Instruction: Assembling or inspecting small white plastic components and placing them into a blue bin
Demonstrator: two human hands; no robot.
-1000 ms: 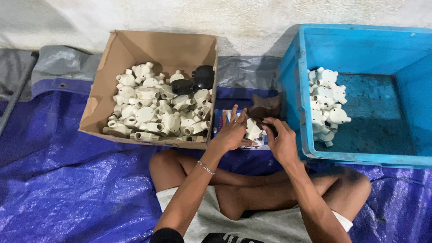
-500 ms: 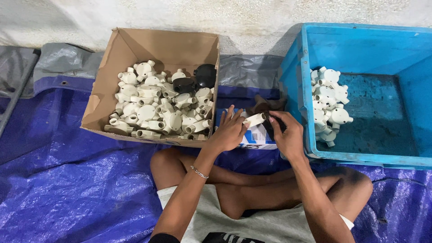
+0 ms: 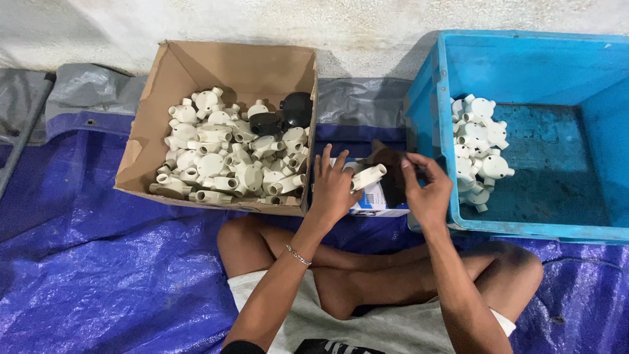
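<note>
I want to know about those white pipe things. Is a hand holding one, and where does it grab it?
Yes. The left hand holds a cream plastic pipe fitting by its round body end; the spout points toward the right hand, whose grip cannot be told.

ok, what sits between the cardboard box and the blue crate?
In the head view, both hands, left and right, hold a white fitting over a small white-and-blue box, between the cardboard box and the blue crate.
</note>
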